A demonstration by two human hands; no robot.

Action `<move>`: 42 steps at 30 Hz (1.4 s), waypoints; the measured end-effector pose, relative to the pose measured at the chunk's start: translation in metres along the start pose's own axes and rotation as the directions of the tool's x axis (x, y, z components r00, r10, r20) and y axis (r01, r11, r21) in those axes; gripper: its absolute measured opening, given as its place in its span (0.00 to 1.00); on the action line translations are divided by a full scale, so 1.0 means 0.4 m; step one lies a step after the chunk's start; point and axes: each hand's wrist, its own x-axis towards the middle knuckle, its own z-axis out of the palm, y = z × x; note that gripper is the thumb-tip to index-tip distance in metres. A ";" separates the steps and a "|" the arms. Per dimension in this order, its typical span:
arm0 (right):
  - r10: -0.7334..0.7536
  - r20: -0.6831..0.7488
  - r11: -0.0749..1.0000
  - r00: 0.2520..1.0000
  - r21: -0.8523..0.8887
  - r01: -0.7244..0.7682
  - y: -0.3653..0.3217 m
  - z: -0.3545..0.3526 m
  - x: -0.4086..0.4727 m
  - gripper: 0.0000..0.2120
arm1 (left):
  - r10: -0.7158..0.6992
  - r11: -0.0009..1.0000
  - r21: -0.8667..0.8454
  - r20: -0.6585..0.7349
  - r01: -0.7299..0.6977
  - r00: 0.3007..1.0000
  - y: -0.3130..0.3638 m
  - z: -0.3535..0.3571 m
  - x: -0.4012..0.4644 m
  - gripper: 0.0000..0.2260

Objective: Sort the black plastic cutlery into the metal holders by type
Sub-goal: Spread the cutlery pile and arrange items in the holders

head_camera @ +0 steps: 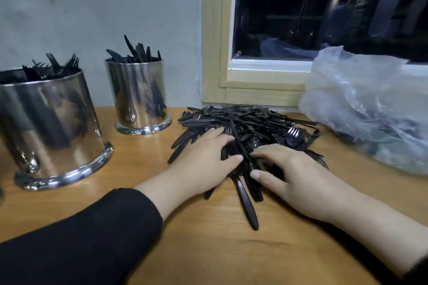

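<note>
Pile: a heap of black plastic cutlery [250, 127] lies on the light wooden tabletop [208, 250], just below the cream-framed window [222, 90]. Most pieces lie flat with long axes running left to right; several at the near edge run toward the person instead.

Loose knife: one black plastic knife [246, 203] sticks out of the pile's near side, long axis front to back, its free end toward the person.

Left hand [206, 164]: palm down on the pile's near-left edge, fingers straight and spread, pressing on the pieces, gripping nothing I can see. A black sleeve [81, 238] covers the forearm.

Right hand [291, 173]: palm down on the near-right edge, fingers stretched leftward toward the other hand, thumb touching handles. Whether anything is pinched beneath, I cannot tell.

Near holder: a large shiny metal cylinder [53, 127] at the far left, black forks standing in it, tines up.

Far holder: a smaller shiny metal cylinder [139, 97] against the grey wall, black knives upright inside, tips up.

Bag: a crumpled clear plastic bag [370, 109] sits right of the pile.
</note>
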 end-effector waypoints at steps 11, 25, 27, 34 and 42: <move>-0.005 -0.048 0.998 0.999 -0.061 0.002 0.004 -0.001 0.003 0.19 | -0.175 0.974 0.103 -0.240 0.204 0.955 0.006 -0.032 -0.069 0.23; -0.001 -0.054 0.987 0.999 -0.161 -0.007 0.006 0.019 0.013 0.19 | -0.230 0.973 -0.065 -0.211 0.221 0.950 0.001 -0.010 -0.048 0.04; -0.008 -0.081 0.988 0.997 -0.156 -0.005 0.006 0.021 0.012 0.18 | -0.241 0.967 -0.130 -0.210 0.218 0.948 -0.002 -0.010 -0.047 0.04; -0.036 -0.314 0.999 0.949 -0.031 0.028 0.011 -0.001 0.014 0.15 | -0.244 0.939 -0.321 -0.364 0.125 0.899 0.000 -0.035 -0.057 0.07; 0.242 -0.238 0.819 0.941 0.570 -0.066 -0.036 -0.019 0.000 0.12 | -0.053 0.947 -0.300 -0.496 -0.113 0.867 -0.004 -0.052 -0.068 0.13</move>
